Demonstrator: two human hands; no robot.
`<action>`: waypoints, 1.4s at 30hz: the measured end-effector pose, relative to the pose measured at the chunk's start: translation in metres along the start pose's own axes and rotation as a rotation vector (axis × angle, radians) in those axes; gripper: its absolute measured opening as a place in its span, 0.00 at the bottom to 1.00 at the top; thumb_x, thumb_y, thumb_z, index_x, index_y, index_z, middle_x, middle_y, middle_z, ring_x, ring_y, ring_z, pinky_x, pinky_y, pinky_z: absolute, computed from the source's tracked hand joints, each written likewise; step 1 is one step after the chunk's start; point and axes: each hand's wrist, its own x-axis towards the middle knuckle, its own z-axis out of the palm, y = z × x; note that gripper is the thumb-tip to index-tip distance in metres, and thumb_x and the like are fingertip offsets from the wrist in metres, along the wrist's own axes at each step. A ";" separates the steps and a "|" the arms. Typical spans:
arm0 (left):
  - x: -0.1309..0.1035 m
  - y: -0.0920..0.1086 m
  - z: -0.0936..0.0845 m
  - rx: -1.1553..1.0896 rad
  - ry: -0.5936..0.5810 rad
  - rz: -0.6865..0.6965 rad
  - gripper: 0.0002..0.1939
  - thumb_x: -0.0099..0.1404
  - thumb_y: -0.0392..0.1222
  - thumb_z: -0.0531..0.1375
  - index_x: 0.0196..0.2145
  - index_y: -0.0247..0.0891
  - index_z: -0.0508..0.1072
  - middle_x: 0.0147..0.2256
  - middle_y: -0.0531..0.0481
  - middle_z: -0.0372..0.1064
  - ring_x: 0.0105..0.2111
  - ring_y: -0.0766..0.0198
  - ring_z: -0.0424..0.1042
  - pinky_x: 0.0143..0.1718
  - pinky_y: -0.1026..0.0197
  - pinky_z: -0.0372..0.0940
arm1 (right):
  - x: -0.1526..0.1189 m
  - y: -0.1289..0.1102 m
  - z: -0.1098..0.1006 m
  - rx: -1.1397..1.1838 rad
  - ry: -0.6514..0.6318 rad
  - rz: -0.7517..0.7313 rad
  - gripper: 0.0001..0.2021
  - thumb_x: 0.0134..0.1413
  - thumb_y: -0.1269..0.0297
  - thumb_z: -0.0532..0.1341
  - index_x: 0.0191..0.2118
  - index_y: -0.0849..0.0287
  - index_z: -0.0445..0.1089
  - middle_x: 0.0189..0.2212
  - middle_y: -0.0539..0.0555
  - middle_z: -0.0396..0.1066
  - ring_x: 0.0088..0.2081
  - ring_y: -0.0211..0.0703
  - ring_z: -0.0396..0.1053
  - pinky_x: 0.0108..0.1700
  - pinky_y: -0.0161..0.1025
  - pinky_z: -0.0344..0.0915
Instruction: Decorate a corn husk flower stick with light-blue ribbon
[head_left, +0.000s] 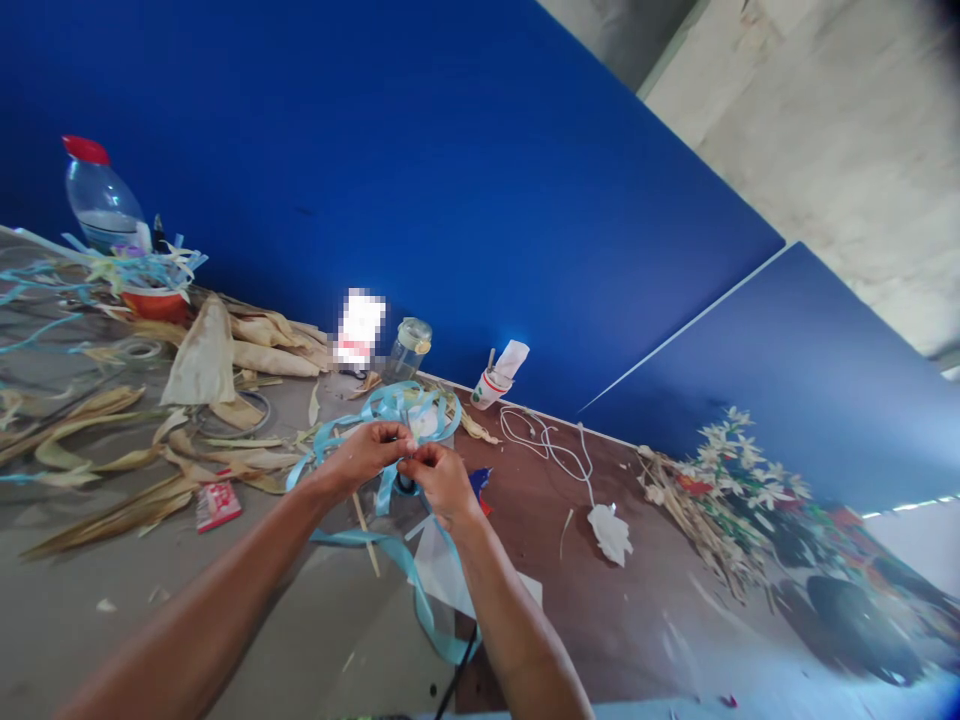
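My left hand (373, 452) and my right hand (444, 482) meet over the middle of the table. Thumb and fingers of each are pinched together, fingertips almost touching. A small whitish bit (412, 446) shows between the fingertips; what it is I cannot make out. Loops of light blue ribbon (390, 400) lie just behind and around the hands, and a long strand (424, 600) runs toward me under my right forearm. Below the fingers is a dark curved object, mostly hidden. A thin stick (367, 535) and a white sheet (439, 570) lie beneath the arms.
Dried husks (202, 370) spread over the left, with a red packet (219, 502). A red-capped bottle (101, 200) stands behind. Along the blue partition (450, 180) are a glass jar (409, 348), a paper cup (491, 387) and a white cable (555, 445). White flowers (739, 460) lie right.
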 end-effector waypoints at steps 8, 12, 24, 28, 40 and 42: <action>0.004 -0.010 -0.006 -0.109 -0.037 -0.045 0.13 0.50 0.47 0.65 0.30 0.35 0.75 0.22 0.55 0.63 0.21 0.72 0.55 0.22 0.67 0.50 | 0.004 0.003 -0.007 0.106 0.049 0.017 0.17 0.26 0.57 0.70 0.18 0.60 0.63 0.15 0.44 0.60 0.20 0.31 0.54 0.25 0.33 0.52; 0.004 -0.008 -0.004 -0.078 -0.055 -0.036 0.12 0.51 0.47 0.64 0.28 0.34 0.74 0.20 0.56 0.61 0.20 0.73 0.52 0.21 0.67 0.47 | 0.006 0.006 -0.006 0.108 0.051 0.034 0.18 0.25 0.57 0.71 0.18 0.61 0.63 0.15 0.45 0.61 0.20 0.31 0.55 0.25 0.33 0.53; 0.003 -0.008 -0.002 -0.137 -0.061 -0.091 0.14 0.48 0.49 0.65 0.24 0.34 0.70 0.18 0.57 0.58 0.18 0.72 0.53 0.20 0.66 0.46 | 0.009 0.004 -0.004 -0.121 0.044 -0.076 0.11 0.34 0.60 0.65 0.19 0.60 0.64 0.17 0.45 0.61 0.22 0.33 0.56 0.25 0.32 0.54; 0.003 -0.008 -0.003 -0.142 -0.043 -0.068 0.16 0.48 0.51 0.65 0.25 0.35 0.68 0.20 0.55 0.61 0.19 0.71 0.57 0.22 0.66 0.50 | 0.002 -0.005 -0.006 -0.194 -0.019 -0.118 0.09 0.34 0.63 0.66 0.23 0.60 0.68 0.18 0.44 0.61 0.23 0.33 0.56 0.26 0.32 0.55; 0.007 -0.014 -0.006 0.480 0.339 0.374 0.05 0.58 0.41 0.56 0.29 0.39 0.69 0.32 0.51 0.67 0.26 0.66 0.62 0.32 0.64 0.58 | 0.005 -0.029 -0.026 0.299 0.057 -0.086 0.18 0.42 0.50 0.63 0.32 0.61 0.72 0.22 0.48 0.63 0.23 0.33 0.55 0.26 0.33 0.52; 0.005 -0.013 -0.005 0.572 0.355 0.376 0.06 0.59 0.40 0.54 0.30 0.39 0.69 0.31 0.51 0.68 0.28 0.65 0.64 0.34 0.63 0.59 | 0.005 -0.033 -0.021 0.227 0.091 -0.090 0.18 0.42 0.49 0.63 0.29 0.62 0.71 0.21 0.47 0.61 0.23 0.33 0.54 0.26 0.33 0.51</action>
